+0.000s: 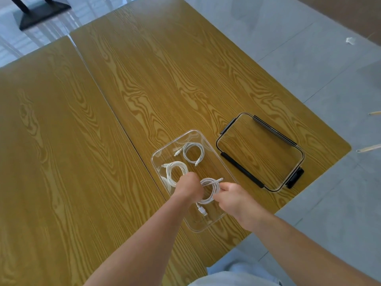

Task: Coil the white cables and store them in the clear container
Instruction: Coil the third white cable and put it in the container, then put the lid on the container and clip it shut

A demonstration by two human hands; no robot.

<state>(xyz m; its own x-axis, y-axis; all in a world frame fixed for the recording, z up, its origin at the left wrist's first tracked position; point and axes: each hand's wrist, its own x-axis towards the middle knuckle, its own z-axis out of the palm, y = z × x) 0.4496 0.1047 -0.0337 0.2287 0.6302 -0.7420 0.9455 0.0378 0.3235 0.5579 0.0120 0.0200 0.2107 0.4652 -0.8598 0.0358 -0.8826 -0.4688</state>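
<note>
While both hands, left hand (190,185) and right hand (233,196), grip a coiled cable (209,189) over the clear container (198,229) at lower centre, lowering and releasing it comes next.

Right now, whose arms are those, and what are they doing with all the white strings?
Those are a person's own arms. The camera sits on the person's head and looks down, so you see what they see. On the wooden table stands a clear container with no lid on; its lid, clear with black clips, lies beside it. The strings are white charging cables. Two coiled cables already lie inside the container. The left hand and the right hand together hold a third coiled cable over the container, with a plug hanging down.
</note>
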